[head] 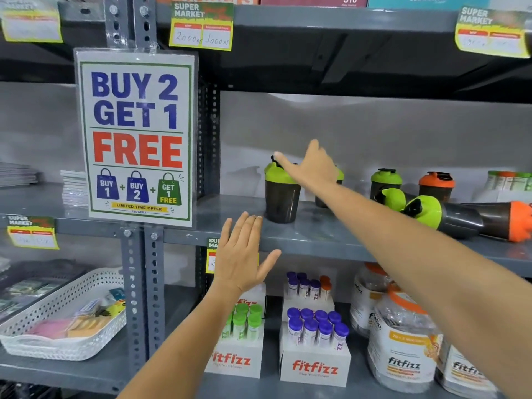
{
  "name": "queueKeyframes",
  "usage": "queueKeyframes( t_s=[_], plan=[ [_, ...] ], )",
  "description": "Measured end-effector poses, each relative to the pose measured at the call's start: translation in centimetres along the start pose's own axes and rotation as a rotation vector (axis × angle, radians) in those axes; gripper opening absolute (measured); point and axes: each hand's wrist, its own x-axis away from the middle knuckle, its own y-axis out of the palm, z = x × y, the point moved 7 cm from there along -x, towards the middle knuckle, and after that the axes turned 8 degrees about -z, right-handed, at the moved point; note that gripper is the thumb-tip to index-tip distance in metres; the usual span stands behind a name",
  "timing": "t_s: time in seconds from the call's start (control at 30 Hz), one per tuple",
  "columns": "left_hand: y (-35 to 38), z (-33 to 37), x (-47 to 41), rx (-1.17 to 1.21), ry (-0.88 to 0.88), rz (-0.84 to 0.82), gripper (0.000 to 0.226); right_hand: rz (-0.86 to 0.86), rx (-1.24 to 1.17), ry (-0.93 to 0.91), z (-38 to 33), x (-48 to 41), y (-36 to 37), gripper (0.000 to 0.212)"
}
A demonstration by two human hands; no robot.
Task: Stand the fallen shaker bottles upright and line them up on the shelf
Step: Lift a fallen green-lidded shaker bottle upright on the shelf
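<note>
Reaching over the shelf [230, 214], the right hand [312, 165] is spread open and empty, fingertips at an upright shaker's green lid [277, 174]. The left hand [241, 254] hovers open below the edge. Three fallen shakers [440, 214] lie lengthwise to the right, nearer the right arm.

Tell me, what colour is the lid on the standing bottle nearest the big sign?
Green, on a dark bottle; the head view shows it.
</note>
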Motion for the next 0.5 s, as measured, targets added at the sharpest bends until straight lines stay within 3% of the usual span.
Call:
queueKeyframes(
  t_s=[0.13, 0.27, 0.5],
  plan=[
    [0.9, -1.0, 0.5, -0.046, -0.008, -0.036, 0.072, -0.083, 0.19, -0.124, -2.7, -2.2, -1.3, 0.072],
    [0.9, -0.9, 0.5, -0.054, -0.019, -0.007, 0.067, -0.297, 0.478, -0.163, -4.2, -2.8, -0.3, 0.066],
    [1.4, -1.0, 0.3, -0.065, -0.035, -0.02, 0.067, -0.511, 0.372, -0.175, -4.3, -3.0, 0.8, 0.049]
  ],
)
